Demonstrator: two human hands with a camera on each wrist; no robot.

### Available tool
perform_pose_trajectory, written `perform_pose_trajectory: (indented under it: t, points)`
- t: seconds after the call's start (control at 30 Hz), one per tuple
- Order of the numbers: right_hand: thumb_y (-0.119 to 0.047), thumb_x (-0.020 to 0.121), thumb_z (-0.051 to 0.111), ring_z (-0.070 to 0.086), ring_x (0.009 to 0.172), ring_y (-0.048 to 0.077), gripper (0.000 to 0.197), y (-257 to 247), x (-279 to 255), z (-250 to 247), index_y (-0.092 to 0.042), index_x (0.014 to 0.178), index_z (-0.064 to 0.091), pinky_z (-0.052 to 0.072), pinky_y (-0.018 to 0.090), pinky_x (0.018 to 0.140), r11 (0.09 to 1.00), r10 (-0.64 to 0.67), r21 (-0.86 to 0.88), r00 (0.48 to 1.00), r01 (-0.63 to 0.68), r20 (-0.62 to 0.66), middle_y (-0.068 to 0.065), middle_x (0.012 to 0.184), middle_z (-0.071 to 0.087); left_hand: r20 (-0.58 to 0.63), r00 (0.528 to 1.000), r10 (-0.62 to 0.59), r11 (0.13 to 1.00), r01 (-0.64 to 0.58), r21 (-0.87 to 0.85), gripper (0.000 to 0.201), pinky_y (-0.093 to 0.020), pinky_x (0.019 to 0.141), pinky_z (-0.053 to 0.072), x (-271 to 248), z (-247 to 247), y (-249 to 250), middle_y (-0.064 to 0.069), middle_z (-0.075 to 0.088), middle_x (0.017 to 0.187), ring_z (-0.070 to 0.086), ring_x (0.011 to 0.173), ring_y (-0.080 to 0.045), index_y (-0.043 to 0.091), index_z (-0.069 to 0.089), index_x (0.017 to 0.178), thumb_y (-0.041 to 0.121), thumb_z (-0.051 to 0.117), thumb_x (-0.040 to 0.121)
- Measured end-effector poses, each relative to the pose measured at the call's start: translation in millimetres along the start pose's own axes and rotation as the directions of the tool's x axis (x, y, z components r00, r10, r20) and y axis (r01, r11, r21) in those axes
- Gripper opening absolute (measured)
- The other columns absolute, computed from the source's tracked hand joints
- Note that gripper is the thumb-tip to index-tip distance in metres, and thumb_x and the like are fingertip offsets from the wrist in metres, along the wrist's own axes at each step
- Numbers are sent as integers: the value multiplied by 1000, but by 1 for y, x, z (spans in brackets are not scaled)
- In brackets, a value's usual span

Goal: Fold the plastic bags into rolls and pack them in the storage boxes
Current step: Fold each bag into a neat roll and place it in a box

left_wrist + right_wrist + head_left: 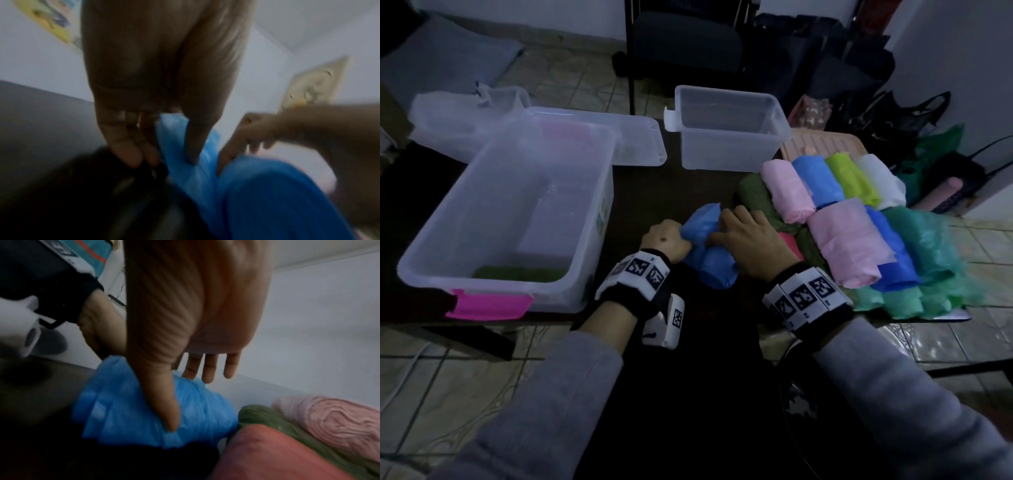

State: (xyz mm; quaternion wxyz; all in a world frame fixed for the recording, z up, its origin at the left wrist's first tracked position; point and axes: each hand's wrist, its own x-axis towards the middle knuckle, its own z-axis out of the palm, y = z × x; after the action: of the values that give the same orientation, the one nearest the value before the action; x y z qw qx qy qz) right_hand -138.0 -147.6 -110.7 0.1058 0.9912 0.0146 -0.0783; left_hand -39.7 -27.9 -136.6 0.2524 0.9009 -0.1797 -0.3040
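Blue plastic bag (709,255), partly rolled, lying on the dark tabletop (654,192) near its front edge, between both hands. Left hand (666,240): fingers (131,151) curled, thumb and fingers pinching the gathered, unrolled end of the bag. Right hand (751,240): thumb pressed into the rolled part, the other fingers (207,368) extended and relaxed over its top; no closed grip is visible. Just right of the bag, a dark green roll (267,420) and a red roll (267,451) touch it. Further right, a stack of finished rolls: 2 pink (789,186), 2 blue (818,181), 1 lime green (852,178), 1 white (881,180), with teal bags (924,253) beneath. To the left, a large clear storage box (585,212) with a pink latch (489,303) holds 1 green item on its floor; a smaller clear storage box (726,137) stands behind the hands.
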Motion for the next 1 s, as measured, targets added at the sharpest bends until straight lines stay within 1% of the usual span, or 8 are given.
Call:
perform_pose_trajectory:
  t: [0.13, 0.23, 0.3, 0.37, 0.47, 0.7, 0.87, 1.0]
  points:
    - [-14, 54, 77, 58, 95, 29, 50, -4, -1, 7, -14, 101, 59, 43, 42, 84, 994, -92, 47, 993, 96, -71, 8, 98, 60, -30, 999, 25, 959, -33, -282, 26, -32, 66, 51, 5, -11, 1, -15, 61, 109, 58, 92, -26, 1, 59, 110, 16, 54, 89]
    - [-20, 46, 79, 59, 79, 30, 53, -16, 0, 14, -14, 96, 61, 45, 36, 66, 992, -79, 89, 990, 89, -115, 9, 88, 58, -139, 990, -3, 902, -57, -427, 24, -40, 84, 55, 8, -23, 3, -18, 66, 107, 63, 97, -32, 3, 63, 103, 18, 63, 84]
    - [-21, 50, 79, 58, 86, 33, 55, -23, 1, 16, -12, 101, 61, 43, 39, 67, 982, -71, 168, 991, 89, -109, 13, 95, 57, -174, 985, -3, 891, -76, -448, 31, -39, 90, 53, 11, -27, 2, -16, 68, 106, 64, 98, -30, 5, 66, 102, 23, 70, 77]
    - [-24, 63, 74, 51, 105, 31, 58, -28, 2, 14, -13, 116, 53, 40, 41, 82, 970, -49, 239, 999, 53, -23, 10, 112, 52, -211, 977, -26, 885, -76, -460, 46, -36, 92, 51, 11, -29, 2, -14, 66, 112, 63, 104, -29, 5, 64, 111, 28, 73, 72]
    - [-37, 74, 70, 40, 123, 23, 70, -25, -2, 12, -21, 135, 39, 27, 37, 103, 938, -60, 347, 991, 14, 121, 3, 129, 44, -263, 958, -113, 971, 51, -233, 59, -34, 96, 44, 11, -29, -6, -19, 50, 133, 51, 120, -33, 0, 45, 133, 30, 64, 85]
    - [-37, 76, 68, 37, 121, 23, 66, -29, -8, 11, -23, 135, 42, 31, 39, 98, 964, -81, 264, 986, 39, 149, 4, 126, 41, 55, 989, -137, 983, 143, -112, 83, -41, 101, 45, 5, -16, -7, -14, 46, 139, 49, 123, -31, 5, 37, 140, 49, 69, 78]
    - [-35, 77, 66, 44, 120, 21, 56, -29, -10, 12, -19, 126, 43, 32, 40, 93, 963, -76, 266, 990, 41, 123, 2, 128, 49, 205, 975, -90, 846, 183, -501, 60, -47, 93, 50, 4, -18, 2, -17, 63, 117, 61, 107, -34, -2, 53, 125, 9, 78, 72]
    - [-31, 78, 65, 42, 120, 20, 57, -30, -13, 11, -22, 131, 45, 36, 38, 90, 958, -93, 281, 990, 59, 107, 1, 125, 47, 114, 993, -4, 682, 86, -726, 53, -43, 86, 51, 0, -28, 13, -20, 61, 118, 61, 104, -32, -7, 53, 123, -14, 68, 73]
